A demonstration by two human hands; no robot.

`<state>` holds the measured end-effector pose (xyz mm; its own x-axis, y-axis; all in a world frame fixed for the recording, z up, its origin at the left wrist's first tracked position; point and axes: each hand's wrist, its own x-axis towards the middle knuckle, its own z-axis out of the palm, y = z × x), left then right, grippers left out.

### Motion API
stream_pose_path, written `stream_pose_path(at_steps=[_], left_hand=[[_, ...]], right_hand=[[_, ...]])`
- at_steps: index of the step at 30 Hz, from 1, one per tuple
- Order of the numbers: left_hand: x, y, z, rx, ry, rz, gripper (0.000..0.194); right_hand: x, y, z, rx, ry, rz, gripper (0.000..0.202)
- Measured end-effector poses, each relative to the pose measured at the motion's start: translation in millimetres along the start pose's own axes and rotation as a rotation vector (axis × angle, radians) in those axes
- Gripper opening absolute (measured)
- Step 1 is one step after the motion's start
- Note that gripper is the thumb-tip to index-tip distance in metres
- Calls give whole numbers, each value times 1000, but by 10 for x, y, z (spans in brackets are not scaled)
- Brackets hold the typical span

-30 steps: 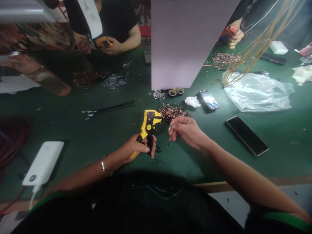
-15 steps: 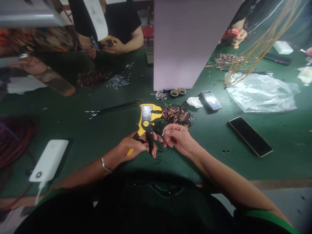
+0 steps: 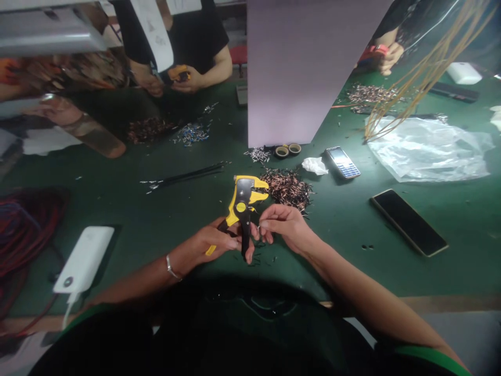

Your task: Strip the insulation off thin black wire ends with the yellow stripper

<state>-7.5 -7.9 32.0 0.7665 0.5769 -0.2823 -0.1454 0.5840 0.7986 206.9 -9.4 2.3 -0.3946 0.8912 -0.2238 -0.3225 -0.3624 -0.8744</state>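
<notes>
Yellow-and-black pliers [image 3: 241, 206] stand jaws-up in the left hand [image 3: 230, 240], whose fingers are wrapped round the lower handles. The jaws point right, toward the near left edge of a heap of copper-coloured and black bits [image 3: 287, 190]. Just right of the handles, the right hand [image 3: 284, 222] has its thumb and forefinger pinched on a small pale piece [image 3: 259, 228], too small to make out. Both hands are above the near part of a dark green table [image 3: 332, 266].

Beyond the heap lie silvery bits [image 3: 258, 154], two dark rings [image 3: 287, 151], a crumpled white tissue [image 3: 315, 166] and a keypad phone [image 3: 343, 162]. A dark-screened phone [image 3: 409, 222] and a clear plastic bag [image 3: 428, 149] are on the right, with tan wires [image 3: 415, 78] rising over the bag. To the left are thin black wires [image 3: 188, 176], a white power bank [image 3: 84, 259] and reddish coiled cable [image 3: 25, 230].

A pale upright panel [image 3: 305, 73] divides the far side. Left of it, a person in black [image 3: 195, 36] holds a yellow-and-black tool; right of it, another person's hand [image 3: 391, 58] grips something red.
</notes>
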Motion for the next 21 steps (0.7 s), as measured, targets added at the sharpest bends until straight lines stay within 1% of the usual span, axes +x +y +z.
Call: stream_pose_path(at_steps=[3, 6, 10, 12, 14, 17, 19, 21], left_hand=[[-5, 1, 21, 0, -3, 8, 36], [-5, 18, 51, 8, 13, 4, 37], [2, 45, 55, 47, 20, 17, 35], [10, 43, 31, 54, 19, 31, 38], [21, 26, -4, 33, 4, 38, 43], [35, -22, -51, -25, -63, 43, 44], [39, -58, -71, -57, -122, 47, 45], [36, -91, -84, -73, -157, 47, 47]], right_hand=[[-9, -8, -19, -45, -40, 26, 19], [-25, -34, -45, -145, -78, 21, 19], [-48, -97, -87, -230, -77, 5, 17], [-58, -143, -101, -195, -16, -33, 16], [-67, -198, -106, -118, 88, -108, 15], [-82, -281, -99, 1, 209, -212, 15], [-92, -319, -90, 58, 239, -242, 16], [-97, -335, -83, 96, 253, -247, 16]])
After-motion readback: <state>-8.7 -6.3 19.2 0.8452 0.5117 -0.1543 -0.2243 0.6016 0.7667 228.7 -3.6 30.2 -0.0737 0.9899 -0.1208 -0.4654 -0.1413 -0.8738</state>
